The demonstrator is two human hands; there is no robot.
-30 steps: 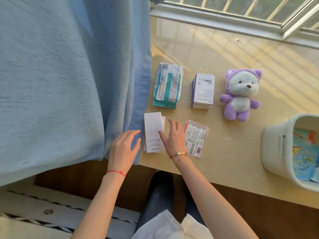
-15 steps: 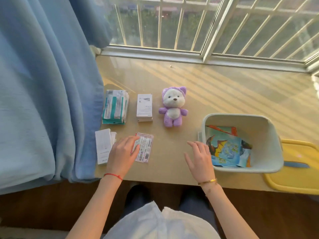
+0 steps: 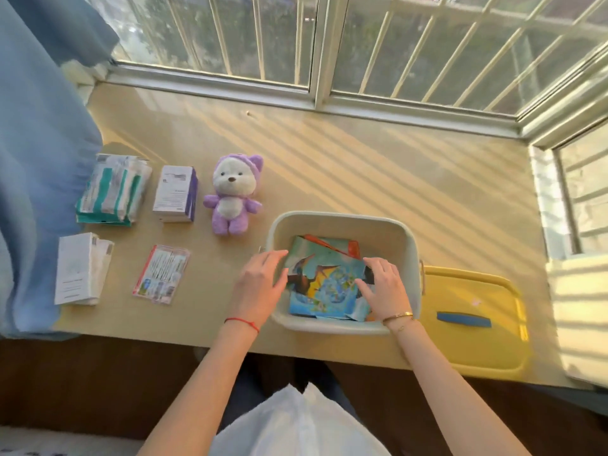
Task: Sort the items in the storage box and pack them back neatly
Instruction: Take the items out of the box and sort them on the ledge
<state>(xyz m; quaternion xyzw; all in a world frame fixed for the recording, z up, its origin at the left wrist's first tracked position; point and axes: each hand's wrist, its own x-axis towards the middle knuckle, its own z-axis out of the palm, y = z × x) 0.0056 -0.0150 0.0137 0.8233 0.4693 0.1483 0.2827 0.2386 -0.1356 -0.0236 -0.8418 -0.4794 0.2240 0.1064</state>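
The pale storage box (image 3: 342, 220) stands near the front edge of the beige sill. Inside lies a stack of colourful dinosaur picture sheets (image 3: 325, 283). My left hand (image 3: 260, 287) reaches over the box's left rim, fingers spread at the left edge of the stack. My right hand (image 3: 383, 287) is inside the box, fingers resting on the stack's right edge. Neither hand has lifted anything. Laid out to the left are a purple plush bear (image 3: 232, 195), a white-and-purple carton (image 3: 174, 194), green-and-white packets (image 3: 112, 190), white folded papers (image 3: 80, 268) and a clear sachet (image 3: 163, 273).
The yellow lid (image 3: 473, 324) with a blue handle lies right of the box, touching its side. A blue curtain (image 3: 33, 159) hangs over the sill's left end. A barred window (image 3: 316, 44) runs along the back. Sunlit bare sill lies behind the box.
Both hands left the white papers and the sachet and moved right to the storage box. They now sit on either side of the picture sheets. The view swung right.
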